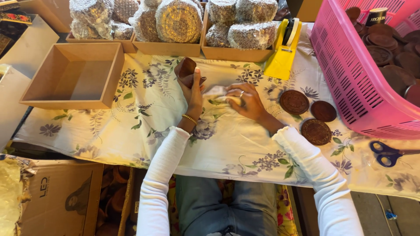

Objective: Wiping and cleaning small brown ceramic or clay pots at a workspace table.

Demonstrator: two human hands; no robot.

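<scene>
- Gripping a brown clay piece at table centre, the left hand is closed on it; the right hand presses a pale wrap.
- Three brown discs lie at three o'clock.
- One pink basket sits at two o'clock, one yellow tape dispenser at one.

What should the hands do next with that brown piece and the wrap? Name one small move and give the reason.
Probably bring the brown clay piece in the left hand down onto the clear wrap that the right hand pins to the flowered cloth. The piece is held raised beside the wrap and is bare, while the bundles in the boxes behind are already wrapped.
</scene>
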